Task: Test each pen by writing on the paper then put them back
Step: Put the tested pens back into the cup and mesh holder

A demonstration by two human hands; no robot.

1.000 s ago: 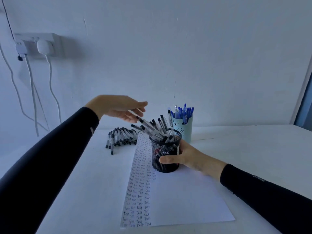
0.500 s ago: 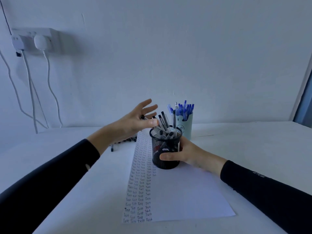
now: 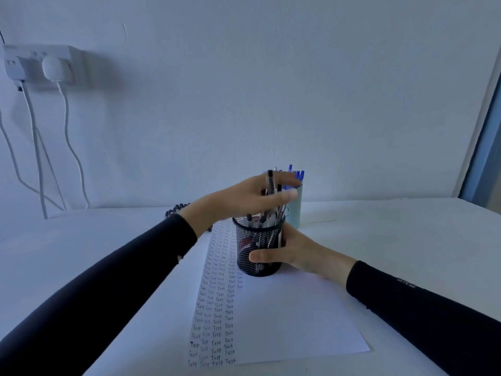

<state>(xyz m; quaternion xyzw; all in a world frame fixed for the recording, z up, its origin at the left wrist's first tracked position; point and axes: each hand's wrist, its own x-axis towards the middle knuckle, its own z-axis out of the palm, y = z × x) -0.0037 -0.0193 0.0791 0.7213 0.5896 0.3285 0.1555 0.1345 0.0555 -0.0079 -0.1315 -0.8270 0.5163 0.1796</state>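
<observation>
One paper sheet (image 3: 284, 321), two cups: right hand (image 3: 295, 253) grips the mesh cup (image 3: 254, 245), left hand (image 3: 238, 199) is round its pens (image 3: 270, 183), can't tell if it's gripping; blue cup (image 3: 295, 213) just behind.

Pale wall (image 3: 244, 90), socket (image 3: 38, 63) with cables (image 3: 35, 147), white table (image 3: 393, 234), perhaps a window (image 3: 488, 137) at right

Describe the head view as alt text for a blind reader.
A right hand grips a black mesh pen cup on a paper sheet while the left hand, fingers straight, touches the black pens in it. Handwritten "Test" fills the paper's left side; a light blue cup of blue pens stands behind.
</observation>
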